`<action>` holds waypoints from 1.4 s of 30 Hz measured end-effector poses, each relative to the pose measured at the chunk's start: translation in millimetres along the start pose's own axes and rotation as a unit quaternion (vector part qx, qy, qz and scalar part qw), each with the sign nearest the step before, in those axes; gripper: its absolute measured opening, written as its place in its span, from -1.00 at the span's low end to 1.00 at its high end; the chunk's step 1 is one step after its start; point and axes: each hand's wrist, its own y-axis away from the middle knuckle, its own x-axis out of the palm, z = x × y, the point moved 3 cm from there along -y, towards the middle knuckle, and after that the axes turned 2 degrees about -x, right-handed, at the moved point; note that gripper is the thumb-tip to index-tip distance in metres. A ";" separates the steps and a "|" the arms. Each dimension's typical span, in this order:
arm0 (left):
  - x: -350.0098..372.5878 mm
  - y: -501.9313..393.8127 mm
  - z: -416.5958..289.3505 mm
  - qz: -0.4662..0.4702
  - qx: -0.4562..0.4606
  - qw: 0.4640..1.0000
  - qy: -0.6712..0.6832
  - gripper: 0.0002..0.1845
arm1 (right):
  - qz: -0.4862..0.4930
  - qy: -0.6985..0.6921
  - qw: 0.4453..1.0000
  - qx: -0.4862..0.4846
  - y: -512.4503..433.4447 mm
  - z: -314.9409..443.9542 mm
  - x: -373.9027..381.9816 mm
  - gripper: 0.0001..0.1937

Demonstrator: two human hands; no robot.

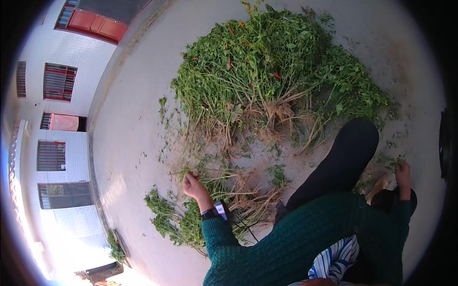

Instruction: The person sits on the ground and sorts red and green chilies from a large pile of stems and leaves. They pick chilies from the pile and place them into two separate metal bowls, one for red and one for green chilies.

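My left hand, with a strapped device at the wrist, is closed around a thin chili plant stem. That stem runs right towards tangled brown roots. Below the hand lies a smaller heap of uprooted chili plants, leaves to the left and roots to the right. Out at the far right, beside my foot, my right hand has its fingers closed at a leafy green sprig; the hand's far side is hidden. Ahead rises a large pile of chili plants with red chilies among the leaves.
Loose leaves and soil litter the concrete ground between the heaps. My bent knee reaches close to the large pile. At left stands a white brick building with barred windows and a red door. A dark object is at the right rim.
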 end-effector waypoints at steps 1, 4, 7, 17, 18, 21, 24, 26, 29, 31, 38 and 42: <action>-45.5 -2.5 8.7 -0.053 -0.031 0.995 -0.076 -0.74 | -0.013 0.003 0.998 0.056 -1.9 7.7 -5.7 -0.79; -147.3 10.8 56.6 -0.209 -0.209 0.953 -0.062 -0.75 | -0.034 -0.122 0.991 0.034 -11.2 47.7 -20.4 -0.87; -155.5 49.2 106.5 -0.129 -0.346 0.885 -0.283 -0.76 | -0.073 -0.161 0.984 0.040 -21.7 89.0 -34.3 -0.84; 302.4 172.9 -221.8 0.584 0.224 0.765 0.152 -0.56 | -0.090 -0.356 0.930 -0.013 -1.3 182.6 -95.2 -0.76; 322.3 218.6 -268.1 0.655 0.263 0.688 0.169 -0.50 | -0.114 -0.341 0.933 -0.034 5.0 187.1 -102.9 -0.76; 337.8 351.5 -360.7 0.805 0.287 0.471 0.219 -0.27 | -0.164 -0.229 0.954 -0.103 27.7 195.3 -121.1 -0.79; 337.9 430.1 -394.7 0.801 0.429 0.345 0.236 -0.36 | -0.207 -0.173 0.951 -0.151 54.3 192.4 -133.0 -0.84; 334.6 458.6 -384.0 0.831 0.411 0.320 0.194 -0.59 | -0.179 -0.131 0.968 -0.117 76.0 177.4 -136.8 -0.83; 322.2 483.1 -357.8 0.758 0.550 0.328 0.123 -0.84 | -0.088 -0.023 0.993 -0.073 100.1 164.5 -123.9 -0.79; 311.7 494.2 -343.2 0.731 0.606 0.311 0.040 -0.80 | -0.024 0.012 0.998 -0.058 110.3 160.8 -112.5 -0.78; 266.5 474.6 -354.2 0.916 0.375 0.137 0.032 -0.77 | 0.004 -0.145 0.955 -0.258 156.4 172.3 -108.3 -0.72; 234.0 461.3 -389.6 0.932 0.353 0.063 0.043 -0.79 | 0.135 -0.297 0.901 -0.285 178.8 181.2 -128.2 -0.65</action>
